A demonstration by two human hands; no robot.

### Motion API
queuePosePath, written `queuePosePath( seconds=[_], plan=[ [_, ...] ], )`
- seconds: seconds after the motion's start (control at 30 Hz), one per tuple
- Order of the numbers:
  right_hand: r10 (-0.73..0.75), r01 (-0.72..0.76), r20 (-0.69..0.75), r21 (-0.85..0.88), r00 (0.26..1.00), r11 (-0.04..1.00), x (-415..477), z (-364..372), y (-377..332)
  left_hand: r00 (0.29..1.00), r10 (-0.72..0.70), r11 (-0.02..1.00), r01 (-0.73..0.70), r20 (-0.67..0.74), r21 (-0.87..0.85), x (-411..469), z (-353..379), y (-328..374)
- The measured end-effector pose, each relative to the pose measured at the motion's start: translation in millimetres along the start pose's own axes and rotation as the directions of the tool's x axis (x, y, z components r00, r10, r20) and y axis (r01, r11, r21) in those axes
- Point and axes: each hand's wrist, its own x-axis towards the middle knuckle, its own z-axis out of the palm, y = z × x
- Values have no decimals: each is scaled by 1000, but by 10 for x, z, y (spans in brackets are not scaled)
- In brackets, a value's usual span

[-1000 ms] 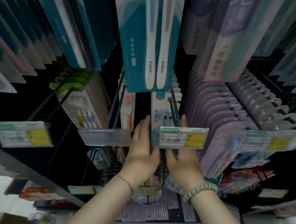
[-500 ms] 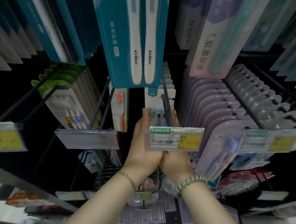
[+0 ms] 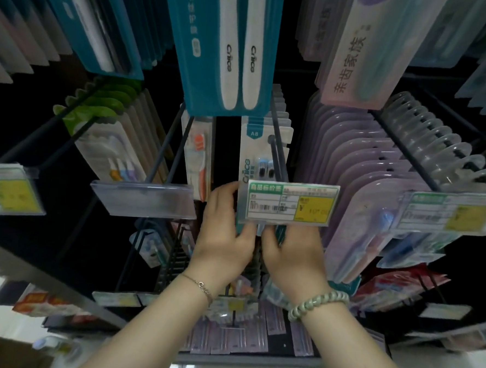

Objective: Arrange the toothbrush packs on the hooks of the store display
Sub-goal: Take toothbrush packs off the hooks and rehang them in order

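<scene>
A white and teal toothbrush pack (image 3: pixel 255 153) marked A8 hangs at the front of a row on a dark double-wire hook (image 3: pixel 276 154) in the middle of the display. My left hand (image 3: pixel 222 239) grips the pack's left edge, fingers curled round it. My right hand (image 3: pixel 291 252) holds the pack's lower part from the right; its fingertips are hidden behind the price tag (image 3: pixel 290 203) at the hook's tip. The pack's lower half is hidden by that tag and my hands.
An empty clear tag holder (image 3: pixel 142 199) fronts the neighbouring hook with an orange toothbrush pack (image 3: pixel 199 158). Large teal packs (image 3: pixel 224 49) hang overhead. Rows of lilac packs (image 3: pixel 359 174) fill the right. A cardboard box (image 3: pixel 1 354) sits at the lower left.
The view has tilted and shifted. My hands drew together on the pack half a second ago and now sit slightly apart again, lower on the pack below the price tag.
</scene>
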Motion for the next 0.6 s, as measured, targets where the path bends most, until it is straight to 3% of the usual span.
queuePosePath(
  seconds=[0.1,0.2,0.47,0.6],
  plan=[
    [-44,28,-233,-69,972,997,-45,166,137,999,1,991,4,-37,133,-146,-86,-49],
    [-216,183,-286,-138,933,973,-111,189,120,999,-35,976,40,-28,215,-267,-176,-77],
    [-343,315,-125,-199,931,928,-179,236,-107,999,-23,826,6,22,564,-530,-721,-54],
    [-358,337,-63,-217,932,916,-177,363,-350,996,-89,785,59,17,616,-573,-1049,-129]
  ],
)
